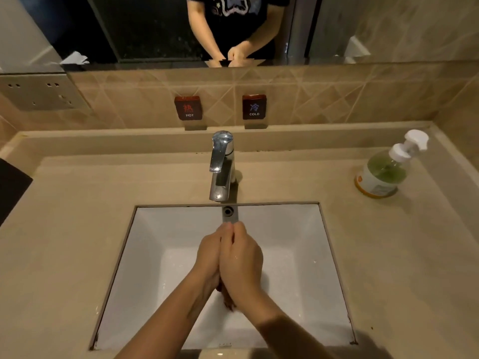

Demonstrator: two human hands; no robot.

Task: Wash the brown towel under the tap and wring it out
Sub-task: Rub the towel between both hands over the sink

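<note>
- towel (pixel 228 303): mostly hidden between left hand (pixel 208 257) and right hand (pixel 241 263); only a brown scrap shows near the wrists
- dark object (pixel 11 187): cut off by left edge, can't identify
- soap bottle (pixel 381 174) label: too small to read

Dim warm light, glare on the tap (pixel 221 164), wide-angle bending at edges, mirror (pixel 155 29) perhaps slightly soft
</note>
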